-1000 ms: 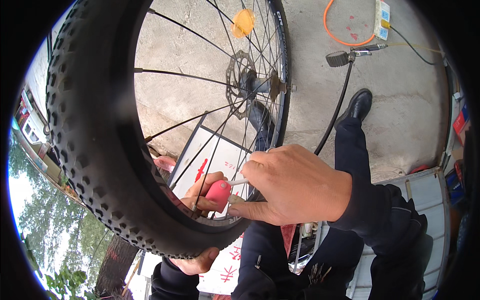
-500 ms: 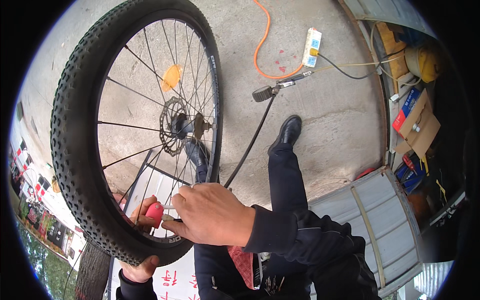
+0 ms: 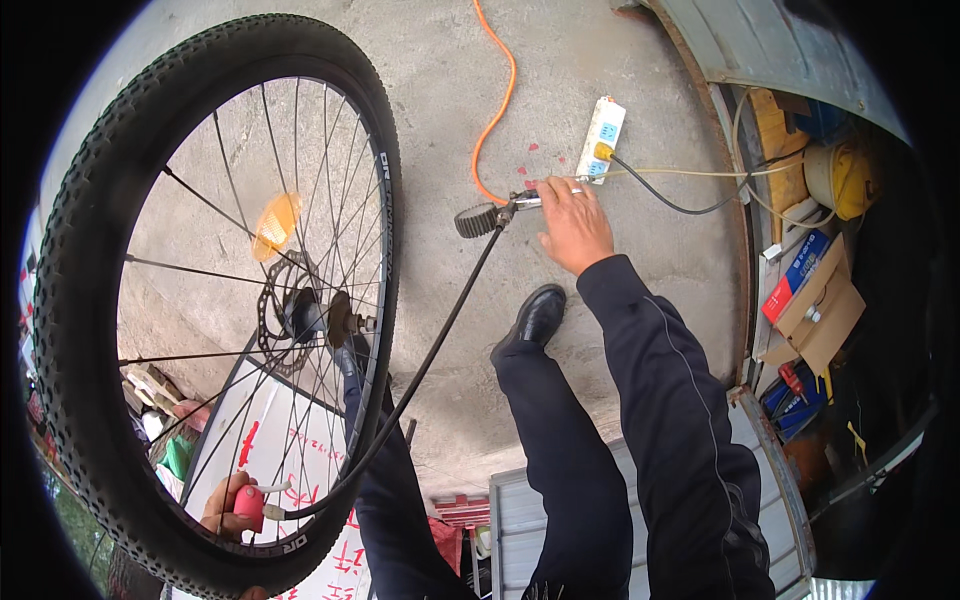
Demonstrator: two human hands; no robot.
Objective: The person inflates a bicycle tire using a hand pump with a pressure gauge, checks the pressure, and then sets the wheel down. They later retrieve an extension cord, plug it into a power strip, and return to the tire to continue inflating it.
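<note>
A bicycle wheel (image 3: pixel 383 280) with a knobbly black tyre stands tilted on the left. My left hand (image 3: pixel 222 508) is closed round its lower rim, the thumb outside the tyre and the fingers against a pink air chuck (image 3: pixel 250 508) with a white lever. Its black hose (image 3: pixel 432 352) passes in front of the rim to a tyre inflator (image 3: pixel 523 200) with a ribbed rubber gauge cover (image 3: pixel 476 221). Up at the inflator, my right hand (image 3: pixel 580 225) is closed over its handle; the palm and part of the handle are hidden under the fingers.
A white power strip (image 3: pixel 602 135) with a yellow plug and orange cord (image 3: pixel 497 115) lies beyond my right hand. On the right are an open cardboard box (image 3: pixel 825 315) and a yellow container (image 3: pixel 850 182). A white board with red writing (image 3: pixel 235 425) lies behind the wheel.
My right hand has left the chuck and moved forward and right onto the inflator. The hose now joins the pink chuck. In the picture, the wheel sits further left and lower.
</note>
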